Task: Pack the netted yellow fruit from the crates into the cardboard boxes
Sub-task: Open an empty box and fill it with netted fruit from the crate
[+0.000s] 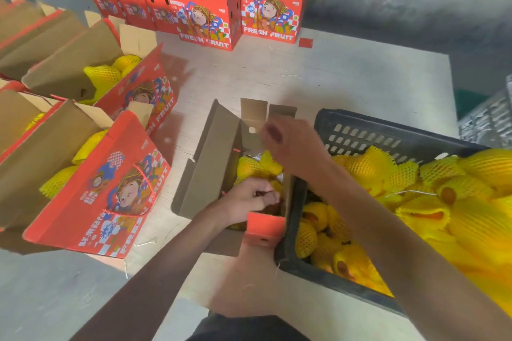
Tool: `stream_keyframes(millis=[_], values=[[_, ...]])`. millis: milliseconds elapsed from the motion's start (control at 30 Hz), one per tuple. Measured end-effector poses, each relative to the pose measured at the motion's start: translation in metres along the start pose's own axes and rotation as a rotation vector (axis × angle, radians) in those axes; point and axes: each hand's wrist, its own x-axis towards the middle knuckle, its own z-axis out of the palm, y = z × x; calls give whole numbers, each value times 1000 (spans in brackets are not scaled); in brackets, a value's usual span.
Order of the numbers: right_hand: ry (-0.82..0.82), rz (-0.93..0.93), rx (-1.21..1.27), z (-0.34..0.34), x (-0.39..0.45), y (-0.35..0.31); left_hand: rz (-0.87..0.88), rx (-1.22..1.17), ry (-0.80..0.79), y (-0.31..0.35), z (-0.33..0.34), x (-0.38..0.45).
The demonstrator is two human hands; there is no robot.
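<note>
Curled l. hand [253, 196] grips something inside open cardboard box [205, 163], atop netted fruit [255, 167]; r. hand [288, 144] blurred above, grip unclear. Black crate [360, 135] of fruit touches box's r. side, so r. hand's nearer.

Yellow foam-netted fruit [432, 196] heaped in black crate [360, 130]; few already inside open cardboard box [210, 152] alongside
</note>
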Motion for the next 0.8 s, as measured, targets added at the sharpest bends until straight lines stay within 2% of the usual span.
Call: stream_keyframes(millis=[67,133,200,300,400,467,533,633,700,800], values=[[223,171,168,-17,-24,22,-2,46,-138,-4,7,-14],[238,341,192,-17,-45,48,-4,170,-223,-10,15,-28],[58,406,110,-2,-64,72,97,353,-214,-14,18,-38],[-327,361,-99,24,-87,90,284,653,-138,-15,18,-50],[-691,312,-235,44,-99,92,338,814,-158,-24,23,-53],[-889,242,-438,55,-99,90,399,923,-168,-33,23,-51],[-892,136,-616,65,-100,90,486,1032,-109,-41,20,-47],[-850,-3,-791,84,-106,91,555,1216,-176,-41,19,-46],[-891,-23,-848,96,-108,92,611,1325,-209,-41,20,-45],[-957,29,-882,107,-104,89,583,1309,-326,-38,20,-44]])
